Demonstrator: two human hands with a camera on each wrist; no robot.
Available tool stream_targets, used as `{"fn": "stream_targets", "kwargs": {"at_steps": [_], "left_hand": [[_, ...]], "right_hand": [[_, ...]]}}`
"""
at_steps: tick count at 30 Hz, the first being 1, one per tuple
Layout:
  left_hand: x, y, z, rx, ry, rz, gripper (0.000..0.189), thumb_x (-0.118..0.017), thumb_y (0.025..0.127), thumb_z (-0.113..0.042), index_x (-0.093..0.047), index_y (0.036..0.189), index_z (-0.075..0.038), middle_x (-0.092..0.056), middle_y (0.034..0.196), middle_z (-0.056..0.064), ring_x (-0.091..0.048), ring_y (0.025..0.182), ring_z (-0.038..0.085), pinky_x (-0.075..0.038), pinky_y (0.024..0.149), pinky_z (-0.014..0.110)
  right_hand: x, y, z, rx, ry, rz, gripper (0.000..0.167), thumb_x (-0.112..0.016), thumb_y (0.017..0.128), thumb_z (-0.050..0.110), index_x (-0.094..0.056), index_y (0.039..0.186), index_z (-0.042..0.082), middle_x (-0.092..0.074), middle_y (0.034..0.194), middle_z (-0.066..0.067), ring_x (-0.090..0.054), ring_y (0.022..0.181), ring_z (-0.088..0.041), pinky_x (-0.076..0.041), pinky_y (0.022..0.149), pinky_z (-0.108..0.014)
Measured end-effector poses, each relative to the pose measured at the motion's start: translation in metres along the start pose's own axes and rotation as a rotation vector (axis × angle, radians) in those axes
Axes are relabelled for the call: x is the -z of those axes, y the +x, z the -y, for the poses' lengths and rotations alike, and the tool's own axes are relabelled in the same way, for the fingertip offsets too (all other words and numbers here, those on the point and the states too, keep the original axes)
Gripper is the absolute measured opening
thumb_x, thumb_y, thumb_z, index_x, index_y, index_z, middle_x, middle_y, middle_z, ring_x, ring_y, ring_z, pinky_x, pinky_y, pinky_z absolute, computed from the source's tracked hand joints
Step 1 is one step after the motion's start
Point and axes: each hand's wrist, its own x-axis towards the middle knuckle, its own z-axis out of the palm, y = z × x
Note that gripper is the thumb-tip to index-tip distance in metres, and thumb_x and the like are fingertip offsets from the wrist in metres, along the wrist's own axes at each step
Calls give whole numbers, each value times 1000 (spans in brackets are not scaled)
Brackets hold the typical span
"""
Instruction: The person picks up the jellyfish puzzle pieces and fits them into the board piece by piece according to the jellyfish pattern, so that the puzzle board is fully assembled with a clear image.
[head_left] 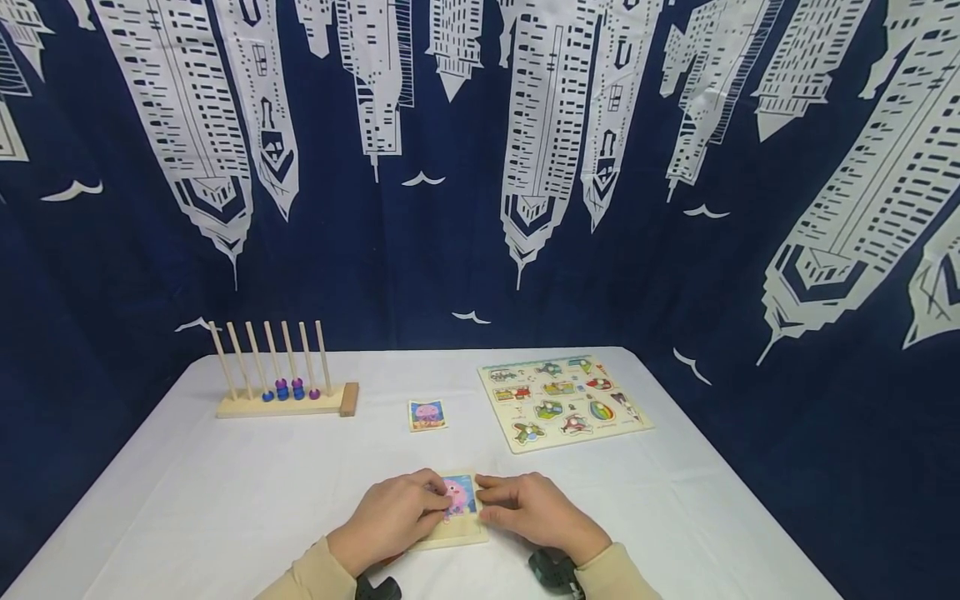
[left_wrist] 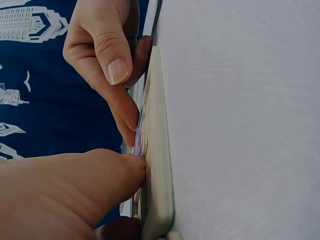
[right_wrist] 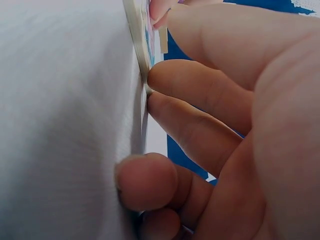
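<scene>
A small wooden picture puzzle board [head_left: 461,533] lies flat near the front of the table, showing a pink octopus on blue. My left hand [head_left: 397,512] holds it at the left side, thumb on the picture, other fingers curled at the edge and partly hidden. In the left wrist view, the thumb [left_wrist: 120,167] presses on the face of the thin puzzle board [left_wrist: 159,150]. My right hand [head_left: 536,508] touches the board's right edge with fairly straight fingers. The right wrist view shows those fingertips [right_wrist: 162,75] right at the edge.
Behind the board lies a small octopus picture card [head_left: 427,416]. A wooden peg stand [head_left: 281,406] with several blue and purple beads stands at the back left. At the back right is a peg puzzle [head_left: 566,404] with vehicle pieces. A dark blue curtain [head_left: 450,275] hangs behind the table.
</scene>
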Motion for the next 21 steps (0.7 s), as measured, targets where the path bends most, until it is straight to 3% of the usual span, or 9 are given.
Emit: {"fn": "stream_targets", "kwargs": {"at_steps": [7,11,15,21], "left_hand": [[0,-1,0,31,-10,-30,13,-79,91,-22,-83,103,-24,-74,108,-12,-72,97,8,-59,76,30],[-1,0,0,145,-89,-30,11,-82,88,-24,-80,99,-24,-68,100,-15,-63,81,-1,-54,68,25],[0,1,-1,254,-138,-23,12,-85,84,-29,-74,88,-28,-56,85,-17,-49,68,-2,-44,60,23],[2,0,-4,256,-143,-30,10,-86,83,-29,-77,78,-28,-52,75,-20,-43,61,-1,-38,54,21]], "right_hand": [[1,-1,3,-10,1,4,40,-71,95,46,-76,123,17,-63,141,6,-61,130,-17,-49,107,-42],[1,-1,4,-16,0,6,41,-71,95,47,-76,123,18,-63,141,6,-61,130,-17,-49,107,-43],[1,-1,4,-22,9,9,40,-71,95,47,-76,122,19,-63,142,6,-61,131,-18,-48,108,-44],[1,0,3,-18,20,11,39,-71,94,47,-76,122,19,-63,141,6,-61,130,-17,-48,108,-44]]}}
